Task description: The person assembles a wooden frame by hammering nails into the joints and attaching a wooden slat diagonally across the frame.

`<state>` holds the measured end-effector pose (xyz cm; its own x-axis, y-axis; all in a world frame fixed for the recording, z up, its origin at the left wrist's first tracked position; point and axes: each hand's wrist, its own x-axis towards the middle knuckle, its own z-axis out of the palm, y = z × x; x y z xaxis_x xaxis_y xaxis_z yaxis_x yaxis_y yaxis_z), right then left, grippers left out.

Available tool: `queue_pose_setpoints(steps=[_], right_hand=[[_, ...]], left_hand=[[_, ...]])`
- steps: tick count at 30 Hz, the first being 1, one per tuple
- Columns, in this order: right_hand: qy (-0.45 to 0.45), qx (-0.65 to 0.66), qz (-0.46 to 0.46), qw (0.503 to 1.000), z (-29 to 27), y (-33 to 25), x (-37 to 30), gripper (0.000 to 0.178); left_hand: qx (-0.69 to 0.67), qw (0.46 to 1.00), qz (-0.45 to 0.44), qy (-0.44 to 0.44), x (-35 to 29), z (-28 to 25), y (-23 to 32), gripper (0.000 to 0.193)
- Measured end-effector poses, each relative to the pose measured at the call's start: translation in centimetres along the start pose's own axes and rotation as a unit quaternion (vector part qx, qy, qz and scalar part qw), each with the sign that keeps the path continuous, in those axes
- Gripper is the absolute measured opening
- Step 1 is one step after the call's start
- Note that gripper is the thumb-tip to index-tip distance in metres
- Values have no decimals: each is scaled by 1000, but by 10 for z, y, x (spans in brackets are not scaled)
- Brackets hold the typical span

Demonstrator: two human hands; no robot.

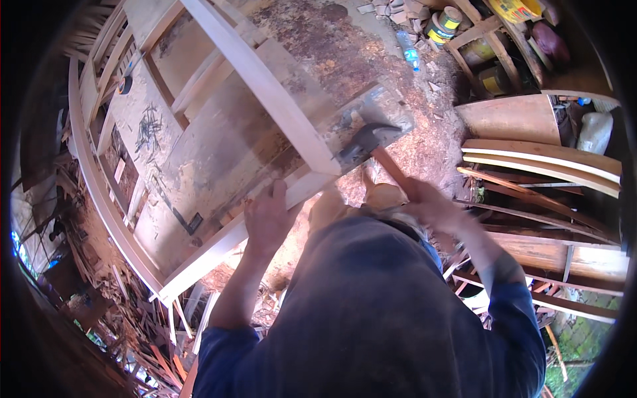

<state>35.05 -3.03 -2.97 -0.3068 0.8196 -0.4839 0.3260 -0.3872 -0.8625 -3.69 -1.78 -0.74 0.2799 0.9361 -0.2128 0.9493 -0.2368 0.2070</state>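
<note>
A pale wooden frame (259,79) lies across a worn workbench (219,159), its near corner close to my body. My left hand (267,215) is closed over the near rail (219,249) of this frame, left of the corner. In my right hand (430,202) is a hammer (396,169), gripped by its reddish-brown wooden handle. The dark hammer head is just right of the frame's corner, above the end of the bench. Whether it touches anything there I cannot tell.
Loose nails (151,126) lie on the bench beside a tape roll (125,84). Beyond it are a plastic bottle (408,52) and a yellow-and-dark can (443,26) on the dusty floor. Curved boards (544,156) stack up at right; wood scraps (126,318) litter the lower left.
</note>
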Motion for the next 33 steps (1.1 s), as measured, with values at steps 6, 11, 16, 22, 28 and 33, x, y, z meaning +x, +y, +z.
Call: queue_pose_setpoints(steps=[6, 11, 16, 22, 28, 33], right_hand=[[202, 158, 101, 961, -112, -9, -5, 13], [177, 117, -9, 977, -16, 50, -4, 21], [56, 1, 224, 973, -12, -51, -12, 39], [283, 78, -7, 956, -47, 11, 7, 14], [12, 11, 199, 980, 22, -47, -15, 38], [306, 204, 93, 925, -78, -14, -4, 22]], left_hand=[[-16, 1000, -23, 1, 3, -6, 1, 43], [-43, 998, -31, -21, 3, -5, 0, 41], [-43, 999, -32, 2, -4, -3, -3, 40], [-12, 998, -42, -42, 1, -5, 3, 43], [3, 1000, -17, 10, -9, 8, -9, 46], [-11, 999, -25, -33, -7, 2, -6, 45]])
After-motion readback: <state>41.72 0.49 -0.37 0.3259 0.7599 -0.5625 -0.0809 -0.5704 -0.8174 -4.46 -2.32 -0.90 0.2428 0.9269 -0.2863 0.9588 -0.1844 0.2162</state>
